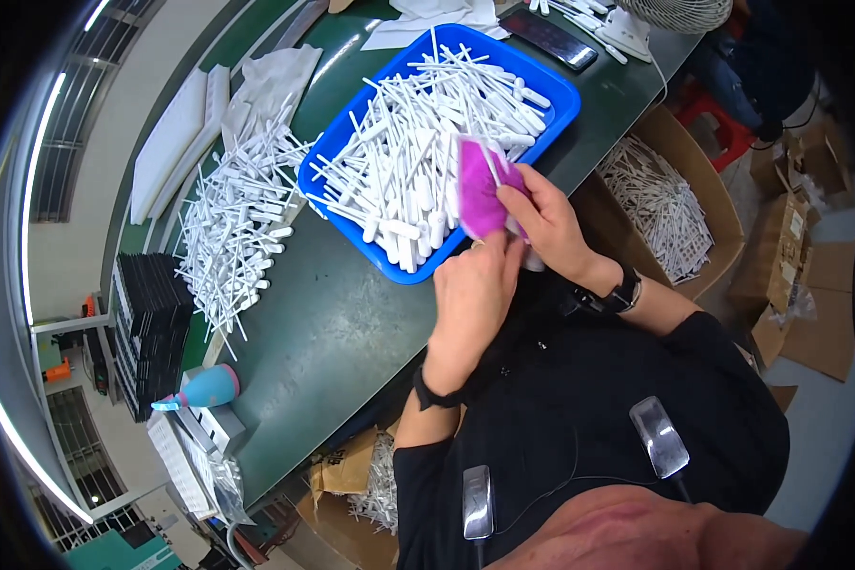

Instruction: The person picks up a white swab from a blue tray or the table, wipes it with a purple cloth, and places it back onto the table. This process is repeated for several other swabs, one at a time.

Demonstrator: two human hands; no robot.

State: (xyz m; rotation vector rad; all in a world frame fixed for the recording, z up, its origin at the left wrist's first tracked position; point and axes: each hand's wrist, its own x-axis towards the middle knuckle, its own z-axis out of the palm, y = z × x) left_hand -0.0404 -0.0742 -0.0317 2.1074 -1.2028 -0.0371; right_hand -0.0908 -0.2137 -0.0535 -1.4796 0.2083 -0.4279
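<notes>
**Two hands on a magenta cloth at the edge of the blue tray**

We start from our right hand (541, 214). It is closed on a magenta cloth (482, 195), with the fingers bent over the right side of it. A thin white stick (490, 163) comes out of the cloth near the fingertips and points up and a little to the left, toward the far part of the tray. Our left hand (475, 290) is just below the cloth, nearer to our body. Its fingers are curled, and its upper edge meets the lower part of the cloth; if it pinches the cloth or something small under it, we cannot tell. So the cloth lies above the left hand and to the left of the right hand, and the right hand has the better hold.

The cloth lies over the near right corner of the blue tray (565, 100), which is one tray, full of white plastic sticks (418, 142), too many to count. A second loose heap of white sticks (242, 214) lies on the green table (332, 332), well to the left of the tray. On our right, beside the table, one open cardboard box (722, 218) holds more of these sticks. We count one cloth, one phone (560, 40) behind the tray, and one watch (623, 290) on the right wrist.
</notes>
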